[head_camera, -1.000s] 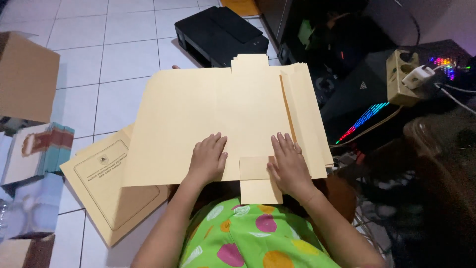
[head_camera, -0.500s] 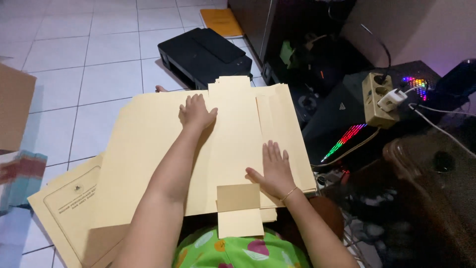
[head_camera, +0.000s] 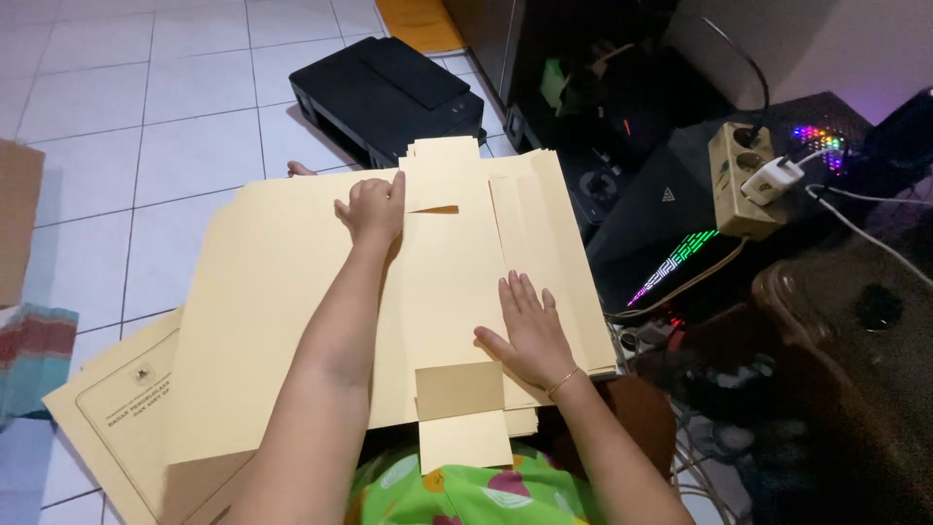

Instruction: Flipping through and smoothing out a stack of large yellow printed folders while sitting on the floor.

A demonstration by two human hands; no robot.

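A stack of large cream paper folder sheets (head_camera: 272,292) lies opened flat across my lap. My left hand (head_camera: 371,206) reaches to the far edge and pinches the top flap near a small tab (head_camera: 442,156), which lifts slightly. My right hand (head_camera: 530,331) lies flat, fingers spread, on the folded right panel of the sheet. A small tab (head_camera: 465,439) sticks out at the near edge over my green patterned clothing (head_camera: 466,491).
A printed cream folder (head_camera: 107,418) lies under the stack on the white tiled floor (head_camera: 126,126). A black printer (head_camera: 389,92) sits beyond. On the right are a power strip (head_camera: 743,180) with cables and a lit computer case (head_camera: 671,243).
My left hand slid from the near edge up to the far edge of the sheet and took the flap. My right hand stayed pressing on the right panel.
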